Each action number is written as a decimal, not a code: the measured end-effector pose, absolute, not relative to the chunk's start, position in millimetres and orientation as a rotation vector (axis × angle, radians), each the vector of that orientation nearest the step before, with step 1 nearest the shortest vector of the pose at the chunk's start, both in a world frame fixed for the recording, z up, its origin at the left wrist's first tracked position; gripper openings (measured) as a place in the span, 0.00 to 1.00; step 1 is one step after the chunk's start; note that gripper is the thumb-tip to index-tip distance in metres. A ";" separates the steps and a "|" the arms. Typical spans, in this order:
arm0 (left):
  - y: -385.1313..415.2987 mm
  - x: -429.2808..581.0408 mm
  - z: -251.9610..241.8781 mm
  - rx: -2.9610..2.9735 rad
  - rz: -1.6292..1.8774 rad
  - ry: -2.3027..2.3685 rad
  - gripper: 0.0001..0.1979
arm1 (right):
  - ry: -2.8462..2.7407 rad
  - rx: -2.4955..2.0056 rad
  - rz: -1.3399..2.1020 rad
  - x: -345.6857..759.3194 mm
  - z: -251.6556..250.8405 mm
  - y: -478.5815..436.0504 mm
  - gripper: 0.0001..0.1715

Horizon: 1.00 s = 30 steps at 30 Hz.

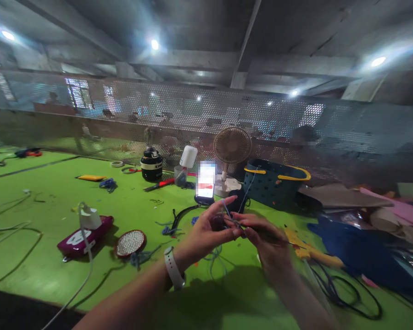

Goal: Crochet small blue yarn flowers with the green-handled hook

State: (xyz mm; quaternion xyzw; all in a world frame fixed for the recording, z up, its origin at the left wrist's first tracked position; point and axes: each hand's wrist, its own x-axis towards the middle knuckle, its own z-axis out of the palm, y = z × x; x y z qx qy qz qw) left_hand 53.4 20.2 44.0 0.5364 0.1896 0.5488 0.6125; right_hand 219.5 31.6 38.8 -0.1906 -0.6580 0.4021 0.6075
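My left hand (206, 231), wearing a white wristband (174, 268), pinches light blue yarn (226, 208) between thumb and fingers. Its index finger is raised with the strand over it. That strand runs up to the dark basket (273, 188). Close against it, my right hand (270, 243) closes around a slim crochet hook (298, 246), whose tip end meets the yarn at the left fingertips. The worked piece there is small and mostly hidden by the fingers. More pale yarn hangs in loops below the left hand.
Behind the hands stand a lit phone (205, 183), a fan (232, 146) and a black jar (151, 165). At left lie a purple power bank (86, 236) and a round bead tray (131, 243). A yellow glue gun (309, 250), its cable and dark blue cloth (354, 252) lie right.
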 end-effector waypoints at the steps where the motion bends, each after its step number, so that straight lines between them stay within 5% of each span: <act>1: 20.5 53.2 44.4 1.218 1.247 0.433 0.37 | -1.521 -0.444 0.924 219.2 39.2 30.3 0.07; 15: 28.1 44.3 52.6 1.228 1.263 0.538 0.20 | -1.297 -0.560 0.932 219.7 34.3 33.4 0.03; 30: 28.5 40.5 53.1 1.254 1.270 0.560 0.25 | -1.371 -0.573 0.773 219.0 44.5 27.0 0.02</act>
